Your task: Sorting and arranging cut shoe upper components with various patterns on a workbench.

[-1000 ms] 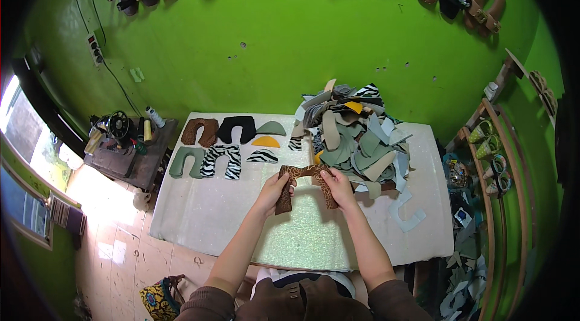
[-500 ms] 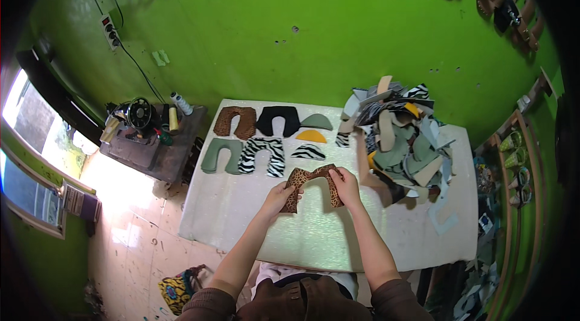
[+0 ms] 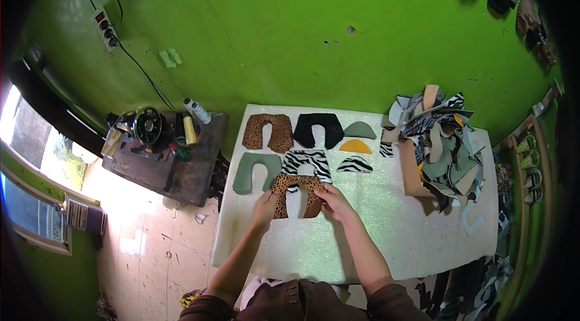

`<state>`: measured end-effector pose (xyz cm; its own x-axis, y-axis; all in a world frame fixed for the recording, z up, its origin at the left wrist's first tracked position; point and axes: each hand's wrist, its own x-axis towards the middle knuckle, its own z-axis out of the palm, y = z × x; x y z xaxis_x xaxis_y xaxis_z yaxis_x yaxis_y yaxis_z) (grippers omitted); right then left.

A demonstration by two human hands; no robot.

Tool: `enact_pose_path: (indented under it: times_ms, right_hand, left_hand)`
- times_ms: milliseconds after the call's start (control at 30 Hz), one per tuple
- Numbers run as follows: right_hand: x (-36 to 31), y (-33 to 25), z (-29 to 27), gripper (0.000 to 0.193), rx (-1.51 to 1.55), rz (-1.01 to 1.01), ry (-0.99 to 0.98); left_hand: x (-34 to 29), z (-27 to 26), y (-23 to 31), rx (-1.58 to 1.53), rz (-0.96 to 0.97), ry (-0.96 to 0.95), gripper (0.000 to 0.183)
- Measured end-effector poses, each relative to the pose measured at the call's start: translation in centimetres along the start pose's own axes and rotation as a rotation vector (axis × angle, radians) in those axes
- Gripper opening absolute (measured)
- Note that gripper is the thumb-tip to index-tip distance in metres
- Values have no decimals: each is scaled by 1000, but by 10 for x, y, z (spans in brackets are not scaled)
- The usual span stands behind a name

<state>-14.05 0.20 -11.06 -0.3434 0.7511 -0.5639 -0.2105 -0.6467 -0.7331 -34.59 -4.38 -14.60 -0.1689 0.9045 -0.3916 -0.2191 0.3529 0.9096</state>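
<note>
A leopard-print, horseshoe-shaped cut piece [image 3: 296, 193] lies flat on the pale sparkly table [image 3: 374, 224]. My left hand [image 3: 264, 207] pinches its left leg and my right hand [image 3: 333, 200] pinches its right leg. Just above it lie a zebra-striped horseshoe piece [image 3: 306, 163] and a green one [image 3: 254, 171]. Farther back are a brown spotted piece [image 3: 267, 131] and a black piece [image 3: 318, 129]. Small green [image 3: 359, 129], yellow [image 3: 355, 147] and zebra [image 3: 354, 165] toe-shaped pieces lie to the right of them.
A heap of mixed cut pieces [image 3: 438, 146] covers the table's right end. A dark side table [image 3: 166, 161] on the left carries a sewing machine [image 3: 145, 125] and thread cones. Sandals hang on the green wall; a shoe rack [image 3: 528, 170] stands at the right.
My hands have carried the leopard-print piece leftward and away from me, and laid it flat below the zebra piece. The camera view has shifted too.
</note>
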Motion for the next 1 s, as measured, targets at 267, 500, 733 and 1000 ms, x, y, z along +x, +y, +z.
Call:
enact_pose_path:
  times_ms: [267,500,733,1000]
  right_hand:
    - [86,-13,39,22,39,-76,-62]
    - [150,-40,67,18,-8,-296,12]
    - [189,-65,91,20,-152,-235,213]
    - [221,-67,95,34,-666,-516,436]
  left_hand:
    - [69,-43,42,-16,60,51,14]
    - [124,-45,71,230,290,92,15]
    - [176,-60,89,357,241,191,17]
    - [204,-59,85,464,407,285,30]
